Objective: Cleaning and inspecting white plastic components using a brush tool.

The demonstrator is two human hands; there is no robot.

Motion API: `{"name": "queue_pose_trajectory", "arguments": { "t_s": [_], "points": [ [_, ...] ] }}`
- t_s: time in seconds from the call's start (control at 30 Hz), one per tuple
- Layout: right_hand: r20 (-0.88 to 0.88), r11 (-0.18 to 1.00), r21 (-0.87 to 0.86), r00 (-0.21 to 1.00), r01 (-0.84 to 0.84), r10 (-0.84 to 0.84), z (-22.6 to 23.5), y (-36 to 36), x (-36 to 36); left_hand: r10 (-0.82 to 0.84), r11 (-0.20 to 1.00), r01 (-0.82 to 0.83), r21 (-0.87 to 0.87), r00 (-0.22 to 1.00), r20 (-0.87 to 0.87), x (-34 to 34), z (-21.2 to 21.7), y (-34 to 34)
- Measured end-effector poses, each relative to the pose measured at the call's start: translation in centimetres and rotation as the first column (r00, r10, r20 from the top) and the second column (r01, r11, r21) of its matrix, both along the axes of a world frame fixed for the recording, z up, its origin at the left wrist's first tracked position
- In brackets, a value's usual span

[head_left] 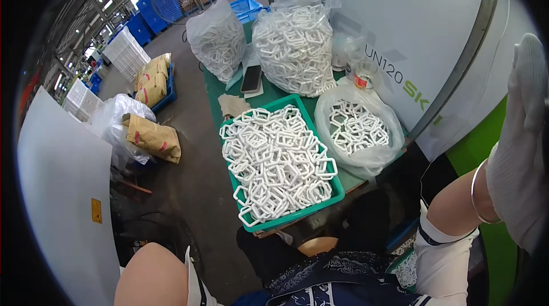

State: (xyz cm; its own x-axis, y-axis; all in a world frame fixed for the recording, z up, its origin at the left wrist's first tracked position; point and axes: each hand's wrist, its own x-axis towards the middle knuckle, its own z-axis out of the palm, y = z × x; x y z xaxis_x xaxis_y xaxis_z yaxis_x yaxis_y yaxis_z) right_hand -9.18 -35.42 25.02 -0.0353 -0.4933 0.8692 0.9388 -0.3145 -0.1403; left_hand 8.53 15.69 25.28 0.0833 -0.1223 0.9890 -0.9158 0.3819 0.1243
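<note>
My right hand [523, 117], in a white knit glove, is raised at the right edge of the view. Its fingers point up, stretched out, and nothing shows in them; part of the hand runs into the dark rim. My left hand is out of view, and only a piece of the left arm [151, 274] appears at the lower left. In front of me a green tray [338, 191] is heaped with white four-sided plastic rings [280, 163]. To its right, an open clear plastic bag [366, 163] holds more such rings. Neither heap is touched by a hand.
Two full bags of rings [294, 48] stand at the table's back, near a phone [251, 79], a cloth [233, 106] and a can [362, 81]. A large white machine panel [412, 37] borders the right. Paper sacks [153, 137] and crates sit on the floor at left.
</note>
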Motion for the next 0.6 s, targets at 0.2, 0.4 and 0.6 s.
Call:
{"name": "queue_pose_trajectory", "arguments": {
  "t_s": [0.2, 0.4, 0.6],
  "points": [
    [0.048, 0.999, -0.036, 0.999, 0.008, -0.007, -0.6, -1.4, -1.1, 0.021, 1.0, -0.021, -0.014, 0.998, 0.053, -0.1, 1.0, -3.8],
    [-0.068, 0.998, -0.041, 0.997, -0.047, 0.044, -0.9, -5.1, -3.2, 0.1, 0.995, -0.099, 0.009, 0.993, -0.057, -3.7, -0.4, -0.3],
    [-0.36, 0.999, -0.017, 0.933, -0.032, 0.024, -0.5, -3.8, -3.7, 0.107, 0.993, -0.086, 0.077, 0.935, -0.339, -7.4, -5.0, 9.7]
  ]
}}
